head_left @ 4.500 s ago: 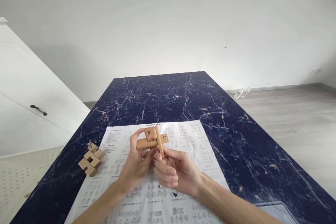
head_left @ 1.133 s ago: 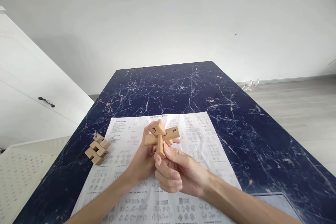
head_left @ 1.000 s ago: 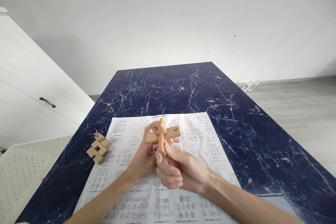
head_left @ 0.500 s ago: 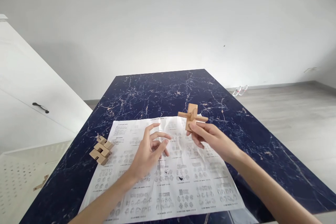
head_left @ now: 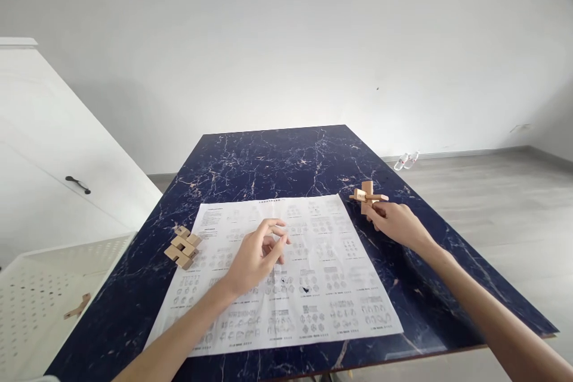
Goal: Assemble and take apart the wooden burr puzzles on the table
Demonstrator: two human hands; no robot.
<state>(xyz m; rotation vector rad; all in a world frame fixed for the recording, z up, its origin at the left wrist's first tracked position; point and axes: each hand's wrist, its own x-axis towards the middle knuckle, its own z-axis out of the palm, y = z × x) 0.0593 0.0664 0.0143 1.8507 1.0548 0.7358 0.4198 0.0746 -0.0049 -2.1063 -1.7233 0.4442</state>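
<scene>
In my right hand (head_left: 396,222) is a cross-shaped wooden interlocking puzzle (head_left: 367,194), pinched by its lower end over the table just right of the paper. My left hand (head_left: 259,250) hovers over the middle of a printed instruction sheet (head_left: 313,245), fingers loosely curled and apart, with nothing visible in them. The sheet carries rows of small diagrams and has a small dark mark or hole. Another wooden block puzzle (head_left: 183,247), made of several joined pieces, rests at the left edge of the sheet.
The dark blue marbled table (head_left: 268,161) reaches toward a pale wall. A white cabinet (head_left: 54,143) with a black handle stands at left. Below it, a perforated white surface (head_left: 40,292) holds a small wooden piece (head_left: 78,307). White slippers (head_left: 406,160) are by the wall at right.
My right hand has carried the cross-shaped puzzle rightward, off the sheet to the table's right side. The left hand stays over the sheet. The view has shifted slightly.
</scene>
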